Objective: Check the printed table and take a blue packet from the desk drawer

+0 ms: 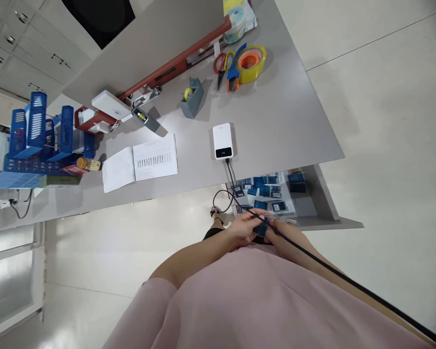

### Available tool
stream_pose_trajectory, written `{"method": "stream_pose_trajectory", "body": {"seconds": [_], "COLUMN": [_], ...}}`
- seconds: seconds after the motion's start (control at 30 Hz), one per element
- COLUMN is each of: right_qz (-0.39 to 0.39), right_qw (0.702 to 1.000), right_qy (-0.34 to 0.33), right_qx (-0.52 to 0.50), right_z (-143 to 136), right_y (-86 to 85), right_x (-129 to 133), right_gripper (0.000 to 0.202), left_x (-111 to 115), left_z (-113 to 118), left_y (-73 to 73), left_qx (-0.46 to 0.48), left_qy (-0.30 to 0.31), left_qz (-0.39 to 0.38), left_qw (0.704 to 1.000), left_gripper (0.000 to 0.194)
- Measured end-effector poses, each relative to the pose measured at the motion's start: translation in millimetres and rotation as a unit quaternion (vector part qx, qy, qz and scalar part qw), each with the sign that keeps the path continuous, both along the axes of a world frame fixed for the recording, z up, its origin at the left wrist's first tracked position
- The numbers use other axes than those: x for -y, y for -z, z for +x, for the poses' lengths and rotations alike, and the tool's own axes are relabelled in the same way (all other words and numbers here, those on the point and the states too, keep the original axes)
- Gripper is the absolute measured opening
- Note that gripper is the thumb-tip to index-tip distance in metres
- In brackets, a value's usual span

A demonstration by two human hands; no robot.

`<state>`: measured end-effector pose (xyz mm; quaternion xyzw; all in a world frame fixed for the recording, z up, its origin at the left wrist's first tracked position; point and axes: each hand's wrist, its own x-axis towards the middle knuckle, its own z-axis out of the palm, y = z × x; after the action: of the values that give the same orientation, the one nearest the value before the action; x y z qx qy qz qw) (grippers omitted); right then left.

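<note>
The left hand [244, 228] and the right hand [276, 231] both pinch a small, flat, dark-blue packet with clear, glossy plastic [261, 228] at waist height, just beside the open grey drawer [319, 196] with straight walls; its finer detail is too small to tell. Thin blue rectangular packets [263, 190] lie scattered inside. A smooth black cable [312, 258] crosses before the hands. On the smooth, matt grey table [287, 121] rests a white, round-cornered plastic power bank [223, 138].
</note>
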<state>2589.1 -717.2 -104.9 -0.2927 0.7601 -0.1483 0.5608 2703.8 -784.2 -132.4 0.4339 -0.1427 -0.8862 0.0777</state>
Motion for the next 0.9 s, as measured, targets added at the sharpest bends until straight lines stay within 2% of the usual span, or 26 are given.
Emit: {"method": "stream_pose_trajectory", "body": {"seconds": [0.13,0.23,0.37,0.43,0.53,0.67,0.9], "right_qz": [0.014,0.011,0.036,0.032,-0.007,-0.034,-0.037], "right_qw": [0.997,0.990,0.950,0.928,0.926,0.951,0.955], "right_qy": [0.024,0.081,0.268,0.328,0.330,0.272,0.241], "right_qx": [0.072,0.112,0.159,0.174,0.182,0.146,0.170], "right_z": [-10.2,-26.0,-43.6,-43.7,-34.7,-23.8,-17.1], "right_y": [-20.0,-26.3,-21.6,-19.9,-20.5,-20.5,-9.1], "right_x": [-21.8,-42.1,-53.7,-52.0,-46.4,-42.1,-40.6], "right_gripper": [0.015,0.026,0.042,0.045,0.046,0.042,0.044], "left_x": [5.5,10.7,15.8,17.2,18.4,19.4,20.6], "left_z": [5.3,8.5,9.0,7.2,4.2,3.8,2.5], "left_y": [1.7,0.1,0.1,-0.9,-5.7,-11.3,-7.1], "left_qx": [-0.015,-0.044,-0.073,-0.078,-0.074,-0.083,-0.066], "left_qy": [-0.008,-0.007,-0.007,0.003,0.007,-0.002,-0.012], "left_qz": [0.030,0.046,0.054,0.060,0.052,0.020,-0.018], "left_qw": [0.999,0.998,0.996,0.995,0.996,0.996,0.998], "left_gripper": [0.036,0.035,0.033,0.029,0.029,0.034,0.039]}}
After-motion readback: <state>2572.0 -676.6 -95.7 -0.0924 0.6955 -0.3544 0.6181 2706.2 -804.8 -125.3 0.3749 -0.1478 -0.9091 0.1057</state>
